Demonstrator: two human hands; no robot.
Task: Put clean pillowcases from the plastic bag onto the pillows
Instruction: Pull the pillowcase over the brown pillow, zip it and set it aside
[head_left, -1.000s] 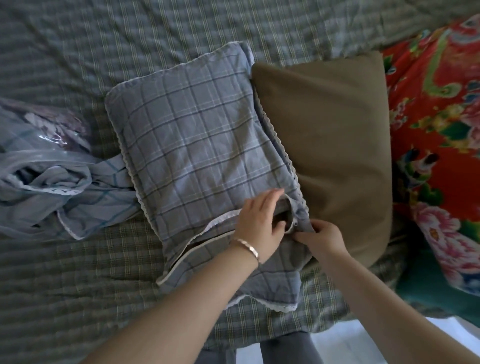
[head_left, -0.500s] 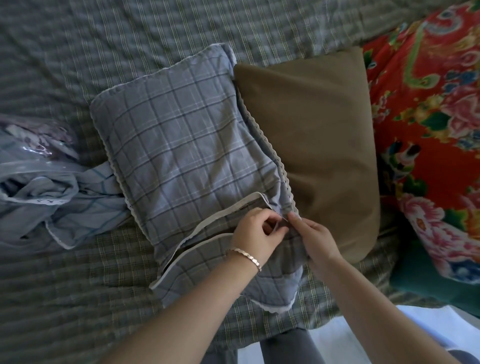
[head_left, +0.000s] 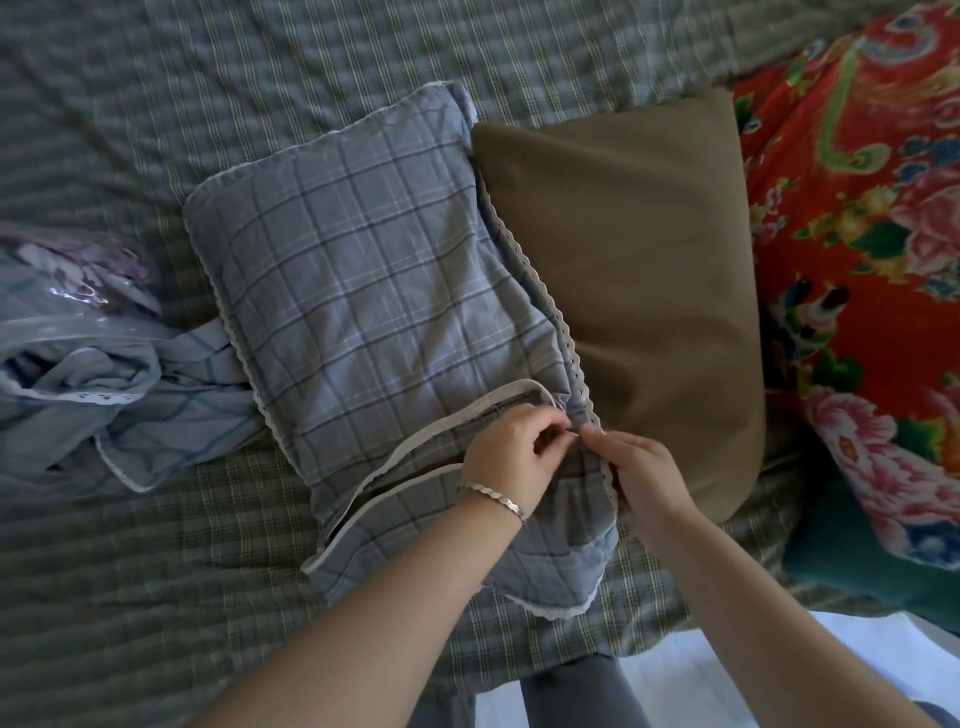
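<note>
Hands together: left hand (head_left: 511, 452), right hand (head_left: 641, 467) pinch opening hem of blue-grey plaid fabric pillowcase (head_left: 363, 291); judged soft, light, limp.

Blue plaid-cased pillow (head_left: 363, 312) beside bare brown pillow (head_left: 623, 286), bagged pillowcases (head_left: 78, 364) left

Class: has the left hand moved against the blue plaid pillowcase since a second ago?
Yes: the left hand curled its straight fingers in, toward the right edge of the blue plaid pillowcase.
</note>
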